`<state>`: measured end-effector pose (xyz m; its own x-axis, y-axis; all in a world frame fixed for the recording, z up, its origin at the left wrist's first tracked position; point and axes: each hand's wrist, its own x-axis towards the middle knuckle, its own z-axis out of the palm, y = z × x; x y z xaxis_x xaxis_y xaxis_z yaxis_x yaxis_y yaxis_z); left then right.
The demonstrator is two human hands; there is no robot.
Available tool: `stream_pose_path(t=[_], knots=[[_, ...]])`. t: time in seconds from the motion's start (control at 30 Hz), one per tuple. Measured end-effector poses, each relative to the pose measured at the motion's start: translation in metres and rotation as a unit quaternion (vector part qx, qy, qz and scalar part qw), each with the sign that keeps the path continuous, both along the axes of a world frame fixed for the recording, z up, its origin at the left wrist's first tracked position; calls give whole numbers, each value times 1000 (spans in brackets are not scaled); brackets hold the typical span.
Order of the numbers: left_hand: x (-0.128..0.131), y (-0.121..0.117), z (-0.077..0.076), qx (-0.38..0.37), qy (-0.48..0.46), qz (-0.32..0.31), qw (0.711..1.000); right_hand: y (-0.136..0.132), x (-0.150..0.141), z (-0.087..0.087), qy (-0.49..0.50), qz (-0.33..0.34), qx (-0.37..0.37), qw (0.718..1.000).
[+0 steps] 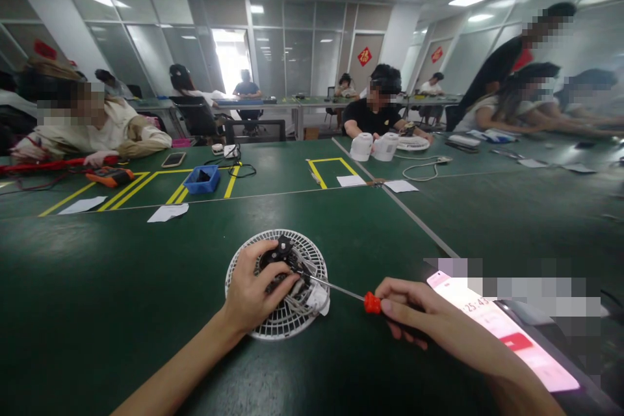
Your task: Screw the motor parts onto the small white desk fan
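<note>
A round white fan grille (235, 260) lies flat on the green table with a black motor assembly (283, 248) on its middle. My left hand (258, 283) is closed around that motor from the left, thumb and fingers gripping its sides. Between the fingers and the grille's right side runs a bundle of grey cable (296, 304), with a white piece (318, 299) beside it. My right hand (409, 309) grips a screwdriver by its red handle (372, 303). The thin shaft points left, its tip reaching the motor next to my left thumb; exact contact is hidden.
A lit phone (507, 331) lies to the right, by my right forearm. Farther off are a blue bin (201, 179), an orange multimeter (110, 175), paper sheets (168, 212) and white housings (361, 147). Across the table, a person in black (373, 114) works at another white grille (413, 143).
</note>
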<state>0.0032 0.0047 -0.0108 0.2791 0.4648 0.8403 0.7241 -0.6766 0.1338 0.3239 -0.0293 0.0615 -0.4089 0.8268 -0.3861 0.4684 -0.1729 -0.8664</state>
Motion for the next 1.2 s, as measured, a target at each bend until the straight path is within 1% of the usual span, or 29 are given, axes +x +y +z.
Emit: stream_pose_path(t=[0.17,0.4,0.5,0.6,0.83,1.0,1.13,1.2], knots=[[4,-1,1,-10,-16,12,1000,0,-1,1,3,2,5,1000],[11,-5,3,-9,-30,25,999,-1,-4,-7,23,7,8,1000],[13,-6,3,-8,-33,27,999,-1,-5,-6,10,7,18,1000],[13,-6,1,-6,-34,28,999,-1,-5,-4,-6,-8,35,999],[16,-4,-2,-8,-50,24,998,0,-3,-4,1,-14,32,999],[21,-5,2,-37,-88,19,995,5,-2,-5,-19,-16,54,998],[24,-5,6,-61,-104,-4,993,7,-2,-7,-37,-14,43,998],[25,-4,8,-65,-111,-6,992,6,-2,-6,-43,-13,72,996]])
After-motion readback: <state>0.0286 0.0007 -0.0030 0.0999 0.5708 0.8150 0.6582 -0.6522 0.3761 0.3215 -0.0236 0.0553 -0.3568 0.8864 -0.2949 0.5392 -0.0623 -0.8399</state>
